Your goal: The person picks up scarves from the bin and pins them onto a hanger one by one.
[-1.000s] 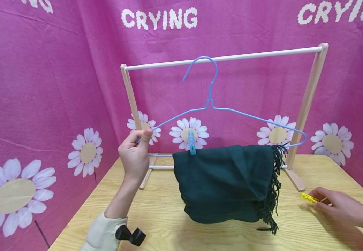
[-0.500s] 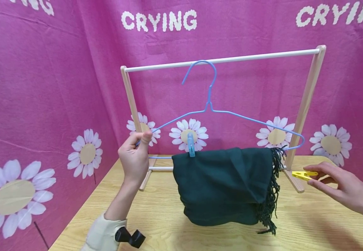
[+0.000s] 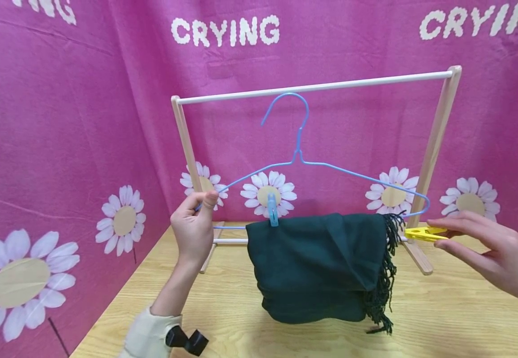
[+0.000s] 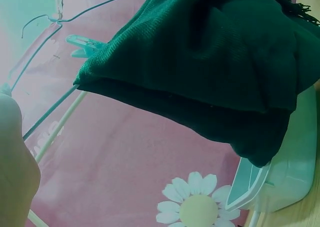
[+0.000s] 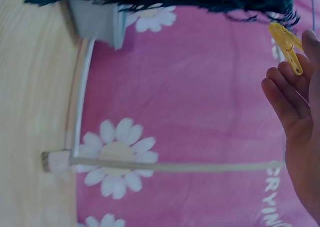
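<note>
Our right hand (image 3: 496, 253) has been rising from the lower right of the frame, and we are now pinching the yellow clip (image 3: 423, 233) beside the scarf (image 3: 319, 263) fringe at centre right. Our left hand (image 3: 194, 226) is gripping the blue hanger (image 3: 301, 159) at centre left. If we tug, the hanger may be slipping off the rack (image 3: 438, 144). A wooden table (image 3: 442, 318) and pink daisy cloth (image 3: 61, 124) are surrounding us.

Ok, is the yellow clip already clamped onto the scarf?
No, the right hand holds the yellow clip in the air beside the fringe of the scarf, not on it.
</note>
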`<action>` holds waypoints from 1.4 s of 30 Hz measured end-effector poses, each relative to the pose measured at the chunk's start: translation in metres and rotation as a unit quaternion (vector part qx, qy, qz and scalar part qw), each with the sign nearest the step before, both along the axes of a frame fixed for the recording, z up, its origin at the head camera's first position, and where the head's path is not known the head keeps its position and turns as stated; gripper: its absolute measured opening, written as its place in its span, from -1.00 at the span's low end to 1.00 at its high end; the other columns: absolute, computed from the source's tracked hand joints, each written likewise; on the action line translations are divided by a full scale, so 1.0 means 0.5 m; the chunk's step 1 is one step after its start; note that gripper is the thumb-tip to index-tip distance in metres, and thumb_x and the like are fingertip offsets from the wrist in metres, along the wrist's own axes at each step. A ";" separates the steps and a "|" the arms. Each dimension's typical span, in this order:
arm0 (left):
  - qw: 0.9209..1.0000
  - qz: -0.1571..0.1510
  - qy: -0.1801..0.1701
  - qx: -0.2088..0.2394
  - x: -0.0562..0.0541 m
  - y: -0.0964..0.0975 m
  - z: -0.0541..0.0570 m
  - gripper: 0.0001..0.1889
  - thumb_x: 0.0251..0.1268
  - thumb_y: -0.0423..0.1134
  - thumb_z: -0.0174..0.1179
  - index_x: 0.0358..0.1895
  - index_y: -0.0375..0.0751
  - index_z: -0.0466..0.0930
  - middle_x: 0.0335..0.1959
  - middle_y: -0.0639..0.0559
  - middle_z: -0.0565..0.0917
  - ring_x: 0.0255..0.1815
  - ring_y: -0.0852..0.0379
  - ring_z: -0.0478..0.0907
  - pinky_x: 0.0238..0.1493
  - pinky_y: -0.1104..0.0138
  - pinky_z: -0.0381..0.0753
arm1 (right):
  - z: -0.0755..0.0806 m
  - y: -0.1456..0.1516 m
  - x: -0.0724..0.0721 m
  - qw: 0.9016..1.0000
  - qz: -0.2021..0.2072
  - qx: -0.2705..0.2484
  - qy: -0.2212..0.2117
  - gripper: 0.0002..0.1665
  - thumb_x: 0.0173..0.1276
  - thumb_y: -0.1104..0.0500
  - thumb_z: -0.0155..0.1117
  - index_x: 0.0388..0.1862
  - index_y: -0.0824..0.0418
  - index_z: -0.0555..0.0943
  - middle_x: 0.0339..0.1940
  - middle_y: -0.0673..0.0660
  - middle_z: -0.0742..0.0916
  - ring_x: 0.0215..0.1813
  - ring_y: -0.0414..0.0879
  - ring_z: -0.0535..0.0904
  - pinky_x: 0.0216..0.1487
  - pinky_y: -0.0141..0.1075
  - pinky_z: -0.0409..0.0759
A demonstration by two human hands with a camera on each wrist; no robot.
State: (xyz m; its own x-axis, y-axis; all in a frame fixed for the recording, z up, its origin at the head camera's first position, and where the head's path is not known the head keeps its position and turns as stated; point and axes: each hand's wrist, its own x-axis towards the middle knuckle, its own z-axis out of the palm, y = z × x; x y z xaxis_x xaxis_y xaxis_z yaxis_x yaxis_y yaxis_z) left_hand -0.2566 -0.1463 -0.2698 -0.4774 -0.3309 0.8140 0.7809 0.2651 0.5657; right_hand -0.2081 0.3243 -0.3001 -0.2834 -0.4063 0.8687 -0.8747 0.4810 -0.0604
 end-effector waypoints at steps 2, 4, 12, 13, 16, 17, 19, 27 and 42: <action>1.000 -0.002 0.002 0.000 -0.001 0.003 -0.002 -0.72 0.28 -0.20 0.35 -0.50 -0.35 0.63 -0.72 0.28 0.26 -0.64 0.34 0.10 -0.59 0.39 0.09 | 0.015 -0.020 0.008 0.999 0.032 -0.012 0.014 -0.46 0.35 -0.02 0.35 -0.11 0.51 0.68 -0.18 0.08 0.73 -0.09 -0.39 0.60 0.01 -0.71 0.47; 1.000 -0.004 0.002 0.003 -0.002 0.005 -0.005 -0.73 0.27 -0.22 0.36 -0.50 -0.35 0.64 -0.71 0.28 0.28 -0.63 0.33 0.11 -0.58 0.40 0.10 | 0.028 -0.041 0.019 0.998 0.046 -0.018 0.026 -0.42 0.35 -0.03 0.34 -0.09 0.55 0.66 -0.17 0.12 0.72 -0.07 -0.37 0.61 0.05 -0.69 0.47; 1.000 -0.007 -0.003 0.024 -0.001 0.008 -0.025 -0.76 0.27 -0.26 0.36 -0.46 -0.39 0.66 -0.74 0.28 0.26 -0.67 0.34 0.11 -0.65 0.39 0.06 | 0.079 -0.124 0.040 0.993 0.091 -0.022 0.067 -0.44 0.37 -0.02 0.33 -0.06 0.53 0.66 -0.18 0.22 0.71 -0.05 -0.33 0.62 0.04 -0.67 0.48; 1.000 -0.005 -0.002 0.025 -0.001 0.007 -0.027 -0.75 0.27 -0.26 0.36 -0.45 -0.40 0.67 -0.73 0.29 0.30 -0.66 0.35 0.12 -0.64 0.40 0.07 | 0.085 -0.135 0.039 0.992 0.104 -0.022 0.073 -0.46 0.36 0.00 0.34 -0.07 0.53 0.66 -0.19 0.24 0.71 -0.06 -0.31 0.62 0.04 -0.66 0.49; 1.000 -0.009 0.003 0.028 -0.003 0.009 -0.033 -0.75 0.27 -0.26 0.36 -0.43 -0.44 0.67 -0.67 0.32 0.44 -0.64 0.35 0.17 -0.63 0.44 0.11 | 0.100 -0.163 0.038 0.989 0.119 -0.013 0.083 -0.48 0.36 0.01 0.35 -0.10 0.51 0.68 -0.22 0.24 0.72 -0.06 -0.29 0.63 0.04 -0.65 0.50; 1.000 -0.011 0.003 0.028 -0.003 0.010 -0.035 -0.75 0.27 -0.26 0.36 -0.43 -0.44 0.67 -0.64 0.33 0.49 -0.63 0.36 0.19 -0.62 0.45 0.13 | 0.104 -0.170 0.039 0.990 0.114 -0.008 0.081 -0.47 0.36 -0.02 0.35 -0.11 0.50 0.69 -0.22 0.23 0.72 -0.06 -0.31 0.62 0.03 -0.67 0.49; 1.000 -0.013 0.005 0.025 -0.005 0.012 -0.036 -0.76 0.26 -0.26 0.36 -0.42 -0.44 0.68 -0.60 0.35 0.54 -0.62 0.36 0.20 -0.60 0.47 0.14 | 0.111 -0.182 0.040 0.992 0.100 0.003 0.079 -0.46 0.35 -0.07 0.33 -0.15 0.46 0.71 -0.23 0.19 0.73 -0.05 -0.33 0.61 0.03 -0.68 0.48; 1.000 -0.013 -0.004 0.007 -0.004 0.019 -0.035 -0.82 0.24 -0.30 0.37 -0.45 -0.37 0.69 -0.75 0.28 0.27 -0.69 0.34 0.10 -0.68 0.39 0.04 | 0.138 -0.210 0.025 0.993 0.061 0.086 0.044 -0.58 0.39 -0.15 0.23 -0.19 0.17 0.73 -0.23 0.00 0.72 -0.15 -0.37 0.56 -0.25 -0.65 0.49; 0.999 -0.029 0.018 0.022 -0.011 0.029 -0.037 -0.80 0.24 -0.33 0.36 -0.46 -0.41 0.65 -0.73 0.26 0.27 -0.67 0.33 0.11 -0.64 0.41 0.06 | 0.177 -0.250 -0.025 0.982 0.012 0.174 0.070 -0.47 0.51 -0.27 -0.03 -0.27 0.01 0.76 -0.31 -0.23 0.70 -0.34 -0.41 0.60 -0.23 -0.58 0.58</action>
